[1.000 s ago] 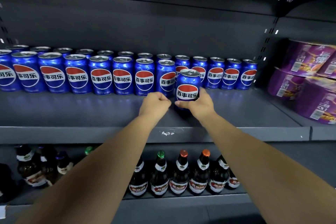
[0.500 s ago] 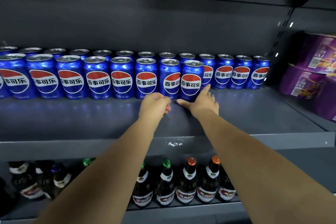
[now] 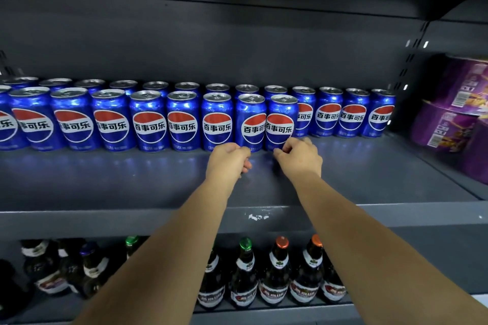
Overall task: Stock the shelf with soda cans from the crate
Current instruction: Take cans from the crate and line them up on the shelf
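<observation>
Hands are hovering apart, both curled, gripping nothing: left hand before the front row, right hand at the base of the rightmost front can. Shelf is carrying nine front-row cans and thirteen back-row cans.

Upright in two rows at the back of the dark grey shelf: blue soda cans, logos forward.

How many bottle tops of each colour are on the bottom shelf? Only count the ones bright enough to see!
Green caps: 2
Orange caps: 2
Total: 4 bright caps. The bottles at the dim left end have caps too dark to count.
</observation>
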Available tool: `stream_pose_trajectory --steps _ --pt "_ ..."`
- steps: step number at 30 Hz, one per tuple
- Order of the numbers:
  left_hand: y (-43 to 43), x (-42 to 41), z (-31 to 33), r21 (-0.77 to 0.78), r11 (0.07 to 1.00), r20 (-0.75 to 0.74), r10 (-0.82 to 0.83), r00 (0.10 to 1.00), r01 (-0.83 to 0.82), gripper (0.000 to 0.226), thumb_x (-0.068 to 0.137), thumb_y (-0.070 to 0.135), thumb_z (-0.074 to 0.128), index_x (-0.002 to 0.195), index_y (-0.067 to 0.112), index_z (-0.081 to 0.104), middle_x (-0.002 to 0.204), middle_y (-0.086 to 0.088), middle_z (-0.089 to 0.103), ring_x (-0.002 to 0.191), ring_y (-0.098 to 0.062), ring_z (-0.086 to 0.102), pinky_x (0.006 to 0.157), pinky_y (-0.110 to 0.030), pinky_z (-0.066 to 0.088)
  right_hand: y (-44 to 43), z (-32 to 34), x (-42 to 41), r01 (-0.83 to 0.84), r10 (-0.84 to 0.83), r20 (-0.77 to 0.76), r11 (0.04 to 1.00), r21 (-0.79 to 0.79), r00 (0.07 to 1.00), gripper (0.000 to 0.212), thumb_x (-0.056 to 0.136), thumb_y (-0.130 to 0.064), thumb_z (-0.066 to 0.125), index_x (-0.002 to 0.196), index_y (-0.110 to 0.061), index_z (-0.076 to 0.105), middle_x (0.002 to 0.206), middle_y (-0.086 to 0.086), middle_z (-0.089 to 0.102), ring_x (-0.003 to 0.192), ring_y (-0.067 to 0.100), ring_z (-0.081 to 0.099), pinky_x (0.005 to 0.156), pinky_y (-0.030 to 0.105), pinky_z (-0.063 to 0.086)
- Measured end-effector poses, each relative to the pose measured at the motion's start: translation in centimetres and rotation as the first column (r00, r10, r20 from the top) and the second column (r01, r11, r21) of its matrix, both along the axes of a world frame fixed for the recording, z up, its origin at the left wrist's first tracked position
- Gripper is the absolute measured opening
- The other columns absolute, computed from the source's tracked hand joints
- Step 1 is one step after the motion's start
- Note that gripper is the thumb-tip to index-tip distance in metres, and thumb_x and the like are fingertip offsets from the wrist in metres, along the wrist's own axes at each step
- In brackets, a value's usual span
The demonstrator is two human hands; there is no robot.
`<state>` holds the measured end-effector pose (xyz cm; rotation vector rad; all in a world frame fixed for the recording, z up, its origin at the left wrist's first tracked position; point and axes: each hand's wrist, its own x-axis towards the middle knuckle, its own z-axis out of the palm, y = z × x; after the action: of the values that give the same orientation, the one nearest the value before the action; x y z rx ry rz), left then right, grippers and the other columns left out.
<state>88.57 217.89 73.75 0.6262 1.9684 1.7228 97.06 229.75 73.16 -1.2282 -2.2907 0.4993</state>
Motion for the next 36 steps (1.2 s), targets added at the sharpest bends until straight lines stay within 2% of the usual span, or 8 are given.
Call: stream_pose_trajectory --steps 12,16,19,22,25,29,32,36 --pt "0.0 -0.1 0.1 0.021 1.000 0.018 0.008 1.000 -0.008 0.023 0.084 0.009 0.052 0.062 0.013 0.051 0.057 -0.002 0.059 0.052 -0.012 0.050 0.051 -0.023 0.036 0.0 0.3 -0.1 0.045 -0.046 -0.014 0.997 -0.064 0.999 0.014 0.085 -0.023 0.057 0.093 -0.014 0.062 0.104 0.006 0.064 0.110 0.026 0.051 0.094 0.037 0.038" --pt "0.2 -0.1 0.0 -0.001 1.000 -0.006 0.014 1.000 -0.014 0.025 0.084 0.009 0.052 0.059 0.013 0.049 0.055 -0.002 0.058 0.050 -0.012 0.049 0.050 -0.022 0.036 -0.1 0.4 0.0 0.044 -0.044 0.001 0.997 -0.068 0.999 0.017 0.084 -0.023 0.056 0.097 -0.013 0.062 0.108 0.006 0.063 0.111 0.026 0.050 0.095 0.037 0.037" --pt "0.0 0.3 -0.2 -0.072 0.997 -0.078 0.004 0.997 -0.010 0.023 0.082 0.012 0.052 0.059 0.013 0.051 0.055 0.000 0.061 0.057 -0.015 0.054 0.059 -0.025 0.043 -0.4 0.6 0.1 0.021 -0.020 0.030 0.998 -0.053 0.999 0.023 0.084 -0.023 0.056 0.103 -0.010 0.062 0.113 0.008 0.060 0.114 0.027 0.048 0.096 0.038 0.038" --pt "-1.0 1.5 0.0 -0.133 0.991 -0.209 -0.013 0.978 -0.015 0.015 0.081 0.016 0.052 0.067 0.011 0.055 0.069 -0.008 0.066 0.076 -0.027 0.061 0.077 -0.037 0.050 -1.2 1.0 1.1 -0.034 0.038 0.107 0.999 -0.042 0.993 0.026 0.087 -0.023 0.054 0.108 -0.010 0.062 0.118 0.011 0.059 0.117 0.029 0.047 0.097 0.038 0.040" --pt "-2.6 2.8 0.7 -0.245 0.968 -0.333 -0.033 0.942 -0.053 0.012 0.084 0.016 0.050 0.077 0.010 0.057 0.089 -0.013 0.068 0.089 -0.028 0.062 0.078 -0.037 0.050 -2.5 1.7 2.5 -0.112 0.123 0.261 0.992 -0.055 0.958 0.027 0.091 -0.024 0.051 0.114 -0.014 0.062 0.121 0.010 0.059 0.118 0.030 0.049 0.097 0.039 0.044" --pt "-4.5 4.2 1.0 -0.336 0.941 -0.378 -0.096 0.921 -0.040 0.015 0.086 0.012 0.049 0.074 0.012 0.058 0.092 -0.011 0.069 0.091 -0.027 0.062 0.080 -0.035 0.048 -4.6 2.5 4.3 -0.249 0.247 0.417 0.967 -0.049 0.875 0.025 0.090 -0.020 0.052 0.110 -0.012 0.063 0.116 0.011 0.061 0.108 0.029 0.055 0.086 0.033 0.048" --pt "-5.9 5.0 1.9 -0.398 0.917 -0.409 -0.178 0.895 0.000 0.017 0.085 0.007 0.047 0.073 0.010 0.058 0.094 -0.015 0.068 0.093 -0.029 0.062 0.079 -0.036 0.049 -6.2 3.7 6.2 -0.349 0.321 0.491 0.937 -0.036 0.810 0.022 0.091 -0.016 0.051 0.106 -0.007 0.064 0.112 0.013 0.060 0.096 0.026 0.055 0.075 0.029 0.043" --pt "-7.8 6.3 2.6 -0.502 0.863 -0.466 -0.316 0.826 0.047 0.010 0.087 0.008 0.050 0.084 0.010 0.059 0.089 -0.012 0.058 0.082 -0.022 0.052 0.074 -0.031 0.042 -8.3 4.5 8.2 -0.349 0.277 0.559 0.937 0.022 0.781 0.028 0.094 -0.022 0.047 0.114 -0.008 0.062 0.116 0.014 0.059 0.103 0.030 0.056 0.077 0.031 0.043"
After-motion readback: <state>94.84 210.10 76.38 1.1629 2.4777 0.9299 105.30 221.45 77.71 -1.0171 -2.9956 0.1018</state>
